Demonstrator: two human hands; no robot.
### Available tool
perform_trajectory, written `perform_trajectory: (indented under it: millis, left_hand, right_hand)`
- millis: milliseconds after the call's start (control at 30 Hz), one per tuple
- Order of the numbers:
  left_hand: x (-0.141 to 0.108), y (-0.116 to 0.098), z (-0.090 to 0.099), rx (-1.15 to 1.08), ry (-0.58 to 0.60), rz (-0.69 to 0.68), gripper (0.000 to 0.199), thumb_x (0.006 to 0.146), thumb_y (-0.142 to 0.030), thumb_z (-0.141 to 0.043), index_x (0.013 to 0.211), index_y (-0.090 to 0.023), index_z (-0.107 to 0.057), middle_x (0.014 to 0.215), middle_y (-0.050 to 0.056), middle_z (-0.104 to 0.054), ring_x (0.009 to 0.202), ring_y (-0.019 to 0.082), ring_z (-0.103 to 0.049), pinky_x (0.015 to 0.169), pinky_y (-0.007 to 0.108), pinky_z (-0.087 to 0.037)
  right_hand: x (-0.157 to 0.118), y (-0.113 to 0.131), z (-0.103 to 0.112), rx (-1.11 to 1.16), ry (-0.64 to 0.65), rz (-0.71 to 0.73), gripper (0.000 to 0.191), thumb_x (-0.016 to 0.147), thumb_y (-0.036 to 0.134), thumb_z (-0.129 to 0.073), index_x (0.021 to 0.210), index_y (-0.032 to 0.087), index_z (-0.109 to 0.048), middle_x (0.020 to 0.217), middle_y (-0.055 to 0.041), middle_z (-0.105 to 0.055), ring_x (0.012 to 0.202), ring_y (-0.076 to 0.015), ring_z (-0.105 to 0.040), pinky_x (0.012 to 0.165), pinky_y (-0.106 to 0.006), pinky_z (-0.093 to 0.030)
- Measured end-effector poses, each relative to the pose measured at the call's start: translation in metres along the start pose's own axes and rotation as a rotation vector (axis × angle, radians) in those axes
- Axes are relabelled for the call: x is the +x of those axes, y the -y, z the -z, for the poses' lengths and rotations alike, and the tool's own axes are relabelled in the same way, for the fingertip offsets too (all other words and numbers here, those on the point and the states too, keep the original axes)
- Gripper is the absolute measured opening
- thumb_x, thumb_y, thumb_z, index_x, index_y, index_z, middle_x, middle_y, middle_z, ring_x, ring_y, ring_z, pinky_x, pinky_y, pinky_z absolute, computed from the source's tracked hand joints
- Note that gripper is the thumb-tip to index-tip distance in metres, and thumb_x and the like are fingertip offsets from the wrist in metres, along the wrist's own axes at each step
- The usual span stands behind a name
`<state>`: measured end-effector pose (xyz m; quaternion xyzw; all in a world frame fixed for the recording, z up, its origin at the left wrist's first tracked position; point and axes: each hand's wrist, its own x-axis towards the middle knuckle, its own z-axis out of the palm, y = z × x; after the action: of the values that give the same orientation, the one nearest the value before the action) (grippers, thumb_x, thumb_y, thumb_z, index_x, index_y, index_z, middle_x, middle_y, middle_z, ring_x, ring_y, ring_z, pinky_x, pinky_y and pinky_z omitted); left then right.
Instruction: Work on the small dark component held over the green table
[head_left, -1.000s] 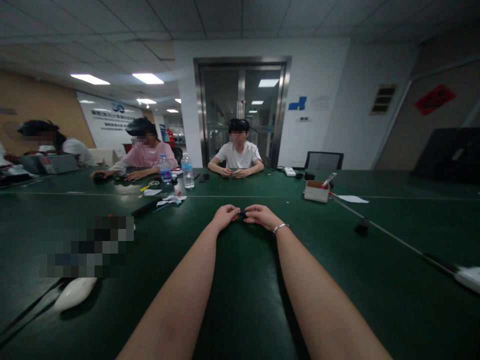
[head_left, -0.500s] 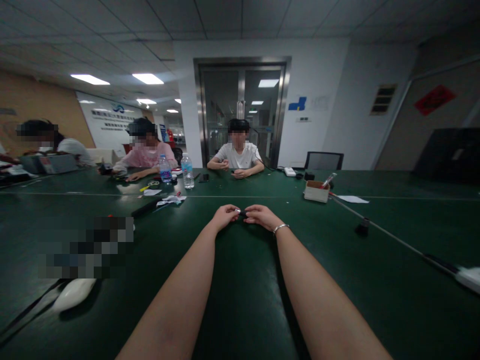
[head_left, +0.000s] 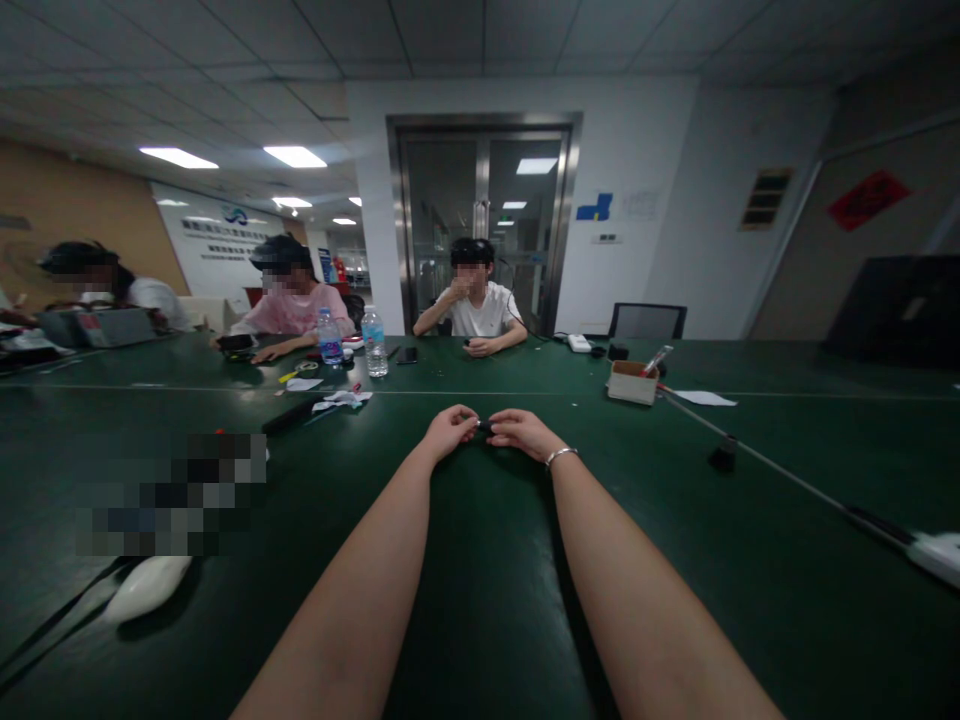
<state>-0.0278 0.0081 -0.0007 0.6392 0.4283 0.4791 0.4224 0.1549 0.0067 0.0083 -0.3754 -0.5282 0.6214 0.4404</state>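
Fingers of the left hand (head_left: 450,431) curl inward and pinch one end of a small dark object (head_left: 485,428), too small to identify; the fingers of the right hand (head_left: 523,432) close on its other end, so the thing sits between the two sets of fingertips, low over the green table (head_left: 480,600). A bracelet (head_left: 561,456) circles the right wrist. Far left of the fingers and nearer the person, a white oblong device (head_left: 148,586) lies on the table, with a blurred patch just beyond it. Left of the fingers and a little farther out lie a black rod-like item (head_left: 291,415) and scraps of white paper (head_left: 342,400), and beyond those stand two plastic water bottles (head_left: 375,343) side by side. Straight past the fingers, across the table, a person in a white shirt (head_left: 474,312) sits with one hand raised to the face; two more people sit farther left. To the right of the fingers and beyond them rests a small cardboard box (head_left: 632,382), then a sheet of paper (head_left: 705,398), a small black object (head_left: 724,456) and, far right, a white device (head_left: 936,555) at the table's edge.
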Motion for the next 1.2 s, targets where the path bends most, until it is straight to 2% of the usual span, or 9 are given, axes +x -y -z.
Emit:
perform_trajectory:
  millis: [367,633,800,1067,1200]
  left_hand:
    - [-0.0004,-0.0018,0.0022,0.019,0.047,0.010,0.026,0.069,-0.026,-0.069,0.089,-0.011,-0.064,0.069,0.003,-0.061,0.061,0.010,-0.055,0.060,0.024,-0.045]
    - [-0.0017,-0.0013,0.0013,0.050,0.005,-0.034,0.026,0.068,-0.029,-0.069,0.087,-0.013,-0.065,0.082,0.005,-0.062,0.068,0.011,-0.056,0.059,0.023,-0.047]
    - [-0.0004,0.0018,0.0022,0.073,0.013,-0.085,0.030,0.069,-0.031,-0.068,0.093,-0.014,-0.063,0.069,0.000,-0.056,0.059,0.009,-0.054,0.057,0.022,-0.045]
    - [0.0051,0.0056,0.0013,0.087,0.018,-0.005,0.033,0.070,-0.043,-0.063,0.079,-0.011,-0.062,0.063,0.002,-0.058,0.054,0.009,-0.051,0.056,0.024,-0.041]
    - [0.0062,0.0077,0.0008,0.131,0.010,0.002,0.035,0.072,-0.046,-0.060,0.078,-0.011,-0.061,0.061,0.001,-0.058,0.053,0.009,-0.050,0.055,0.024,-0.040]
  right_hand:
    - [0.0000,0.0014,-0.0004,0.001,0.011,-0.007,0.018,0.074,-0.001,-0.064,0.088,0.009,-0.058,0.075,-0.0061,-0.067,0.063,-0.0151,-0.069,0.062,-0.021,-0.059]
    - [-0.0007,0.0017,-0.0007,-0.005,0.007,-0.007,0.020,0.072,-0.001,-0.066,0.088,0.008,-0.058,0.074,-0.0059,-0.067,0.063,-0.0154,-0.069,0.064,-0.023,-0.059]
    - [-0.0004,0.0014,-0.0002,-0.001,0.014,0.002,0.019,0.071,0.001,-0.068,0.086,0.009,-0.059,0.074,-0.0061,-0.067,0.063,-0.0154,-0.069,0.064,-0.024,-0.060]
    - [0.0007,-0.0002,0.0015,-0.002,0.025,0.005,0.021,0.071,0.000,-0.067,0.088,0.009,-0.059,0.078,-0.0070,-0.068,0.064,-0.0152,-0.069,0.065,-0.024,-0.060]
    - [0.0000,0.0009,0.0002,-0.002,0.019,-0.002,0.020,0.072,-0.002,-0.065,0.087,0.009,-0.059,0.075,-0.0054,-0.067,0.063,-0.0148,-0.069,0.062,-0.021,-0.059]
